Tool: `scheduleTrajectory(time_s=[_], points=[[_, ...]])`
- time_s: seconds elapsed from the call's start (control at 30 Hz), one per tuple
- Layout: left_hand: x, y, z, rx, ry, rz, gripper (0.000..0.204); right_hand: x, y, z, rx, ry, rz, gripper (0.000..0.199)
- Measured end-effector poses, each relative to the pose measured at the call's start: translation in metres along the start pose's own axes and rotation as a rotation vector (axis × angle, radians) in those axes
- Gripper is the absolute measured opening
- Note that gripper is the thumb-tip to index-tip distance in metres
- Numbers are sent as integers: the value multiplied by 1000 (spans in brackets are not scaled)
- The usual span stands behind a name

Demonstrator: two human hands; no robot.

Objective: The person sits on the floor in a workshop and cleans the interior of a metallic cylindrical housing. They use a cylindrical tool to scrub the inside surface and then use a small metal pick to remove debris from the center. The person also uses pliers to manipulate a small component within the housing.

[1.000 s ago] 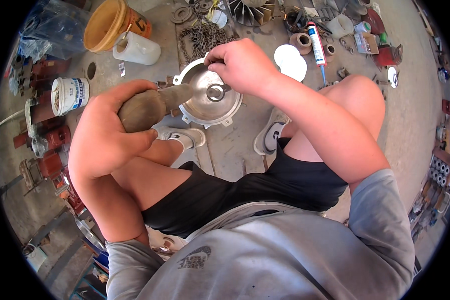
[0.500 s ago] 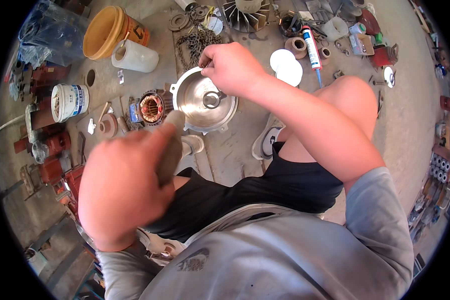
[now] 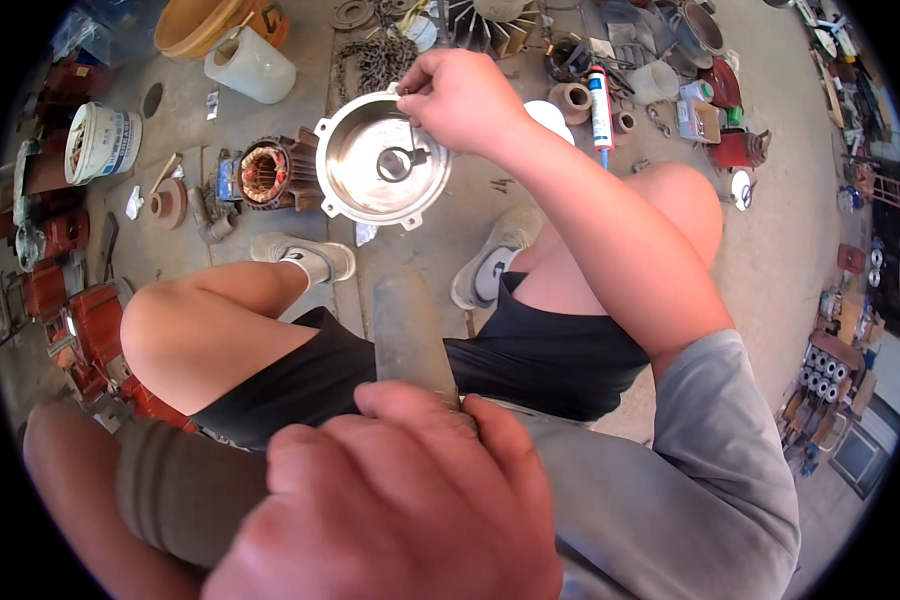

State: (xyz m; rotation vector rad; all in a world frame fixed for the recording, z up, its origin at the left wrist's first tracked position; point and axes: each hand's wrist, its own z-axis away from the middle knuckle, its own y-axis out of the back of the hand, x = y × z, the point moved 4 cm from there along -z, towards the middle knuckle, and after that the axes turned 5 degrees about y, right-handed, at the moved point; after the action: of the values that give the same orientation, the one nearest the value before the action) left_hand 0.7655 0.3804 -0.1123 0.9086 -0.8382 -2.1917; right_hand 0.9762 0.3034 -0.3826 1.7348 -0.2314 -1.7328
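My left hand (image 3: 400, 500) is large and close at the bottom middle, its fingers closed round a thick grey bar (image 3: 410, 330) that points away from me between my knees. Ahead, my right hand (image 3: 465, 100) pinches at the far right rim of a round silver metal housing (image 3: 370, 195). Whatever small dark piece sits between those fingertips is too small to name. The housing is bowl-shaped, with lugs round its rim and a ring-shaped hub inside. Just left of it lies a motor stator (image 3: 263, 175) with windings showing; it is finned outside.
A sealant tube (image 3: 601, 110) and white discs (image 3: 548, 122) lie to the right. A chain (image 3: 380, 62) is piled beyond the housing. Further left stand a white bucket (image 3: 105, 143), a pale plastic jug (image 3: 253, 65) and a yellow bucket (image 3: 200, 25). My shoes (image 3: 320, 262) flank the work spot.
My left hand has swung from the left side down and back toward me, bringing the grey bar along. My right hand stays at the housing's rim. The whole view has shifted slightly.
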Motion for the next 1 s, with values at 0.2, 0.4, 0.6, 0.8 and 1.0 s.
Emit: scheduleTrajectory(time_s=[0.2, 0.4, 0.6, 0.8, 1.0], points=[[-15, 3, 16, 45, 50, 23, 43, -36, -6, 10, -50, 206, 20, 16], [-76, -5, 25, 145, 30, 361, 52, -33, -9, 72, -406, 482, 216, 12], [-123, -68, -27, 120, 142, 1000, 61, -30, -12, 82, -371, 657, 324, 3], [-129, -83, -69, 113, 235, 1159, 62, -41, 4, 81, -252, 720, 363, 8], [-122, -93, -112, 91, 163, 1084, 64, -31, 54, 65, 154, 379, -142, 13]])
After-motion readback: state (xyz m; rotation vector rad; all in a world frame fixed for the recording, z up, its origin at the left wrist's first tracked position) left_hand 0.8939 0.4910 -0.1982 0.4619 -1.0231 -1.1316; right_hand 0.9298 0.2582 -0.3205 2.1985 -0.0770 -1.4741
